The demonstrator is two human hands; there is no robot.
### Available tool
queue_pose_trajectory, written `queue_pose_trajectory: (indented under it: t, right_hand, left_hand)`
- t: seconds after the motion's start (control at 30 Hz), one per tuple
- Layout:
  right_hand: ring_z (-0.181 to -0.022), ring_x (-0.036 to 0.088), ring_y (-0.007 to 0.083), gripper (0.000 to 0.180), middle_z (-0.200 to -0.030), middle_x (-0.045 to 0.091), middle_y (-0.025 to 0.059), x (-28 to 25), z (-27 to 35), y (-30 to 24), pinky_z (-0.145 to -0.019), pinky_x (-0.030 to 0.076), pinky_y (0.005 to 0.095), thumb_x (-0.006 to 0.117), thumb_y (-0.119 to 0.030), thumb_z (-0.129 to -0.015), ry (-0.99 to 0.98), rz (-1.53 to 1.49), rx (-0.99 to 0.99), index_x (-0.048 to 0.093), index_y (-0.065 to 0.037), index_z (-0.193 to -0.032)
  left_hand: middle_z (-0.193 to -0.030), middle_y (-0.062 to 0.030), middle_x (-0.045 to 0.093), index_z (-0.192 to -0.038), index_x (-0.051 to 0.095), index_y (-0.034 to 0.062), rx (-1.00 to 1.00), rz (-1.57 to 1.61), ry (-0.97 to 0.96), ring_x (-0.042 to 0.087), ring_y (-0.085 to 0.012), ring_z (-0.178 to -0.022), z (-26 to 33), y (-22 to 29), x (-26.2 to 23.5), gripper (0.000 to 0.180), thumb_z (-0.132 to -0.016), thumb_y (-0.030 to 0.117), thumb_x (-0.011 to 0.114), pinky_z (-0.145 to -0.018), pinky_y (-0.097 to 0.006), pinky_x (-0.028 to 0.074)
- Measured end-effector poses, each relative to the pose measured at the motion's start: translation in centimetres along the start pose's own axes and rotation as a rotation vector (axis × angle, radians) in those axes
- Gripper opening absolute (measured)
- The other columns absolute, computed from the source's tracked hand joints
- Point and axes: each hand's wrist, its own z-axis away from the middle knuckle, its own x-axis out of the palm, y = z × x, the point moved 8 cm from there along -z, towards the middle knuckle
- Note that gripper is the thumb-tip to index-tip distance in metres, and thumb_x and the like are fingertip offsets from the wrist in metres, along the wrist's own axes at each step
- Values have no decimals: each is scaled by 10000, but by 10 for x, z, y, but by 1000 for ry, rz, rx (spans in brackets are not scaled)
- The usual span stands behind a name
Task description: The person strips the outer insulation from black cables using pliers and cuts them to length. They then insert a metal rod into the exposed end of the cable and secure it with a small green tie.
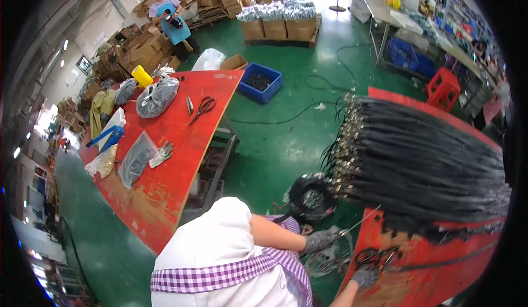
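Note:
My left hand, in a grey glove, is closed on a thin, light-coloured strip that slants up toward the red board on the right. Below and to its right is my right hand, also gloved, at the board's near edge. It touches or lies right beside black-handled scissors; its fingers are too small and partly hidden to read. A thick bundle of long black cables with metal ends is spread over the red board. Next to my left hand a coil of black cable hangs or lies low.
At left, a red table carries another pair of scissors, a wrapped bag, a glove and a yellow roll. A blue crate, a red stool and loaded cartons stand beyond. A person stands at back left.

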Motion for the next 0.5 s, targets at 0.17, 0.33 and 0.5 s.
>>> queue_pose_trajectory:
  t: [0.17,0.33,0.5]
  right_hand:
    - [-837,520,267,428,-966,531,162,-39,-5,-43,-726,406,397,389,-347,-780,65,286,66,427,-85,-1117]
    - [-570,531,191,208,-636,566,80,-36,-9,-106,-526,440,328,515,-268,-737,716,1697,424,554,-81,-819]
    - [-481,510,187,241,-545,539,72,-68,-28,-127,-490,440,335,534,-294,-721,953,1685,506,578,-58,-713]
  left_hand:
    - [-652,-64,501,-877,495,45,-379,1088,-263,475,-161,-495,-40,-10,-19,348,-797,351,350,-461,-315,401]
    - [-629,-87,490,-830,503,73,-406,1139,-282,453,-221,-530,-72,-16,-26,256,-837,251,320,-501,-350,369]
    - [-605,-34,480,-807,538,84,-517,1305,-372,422,-161,-528,-73,2,-24,278,-822,290,353,-526,-317,382]
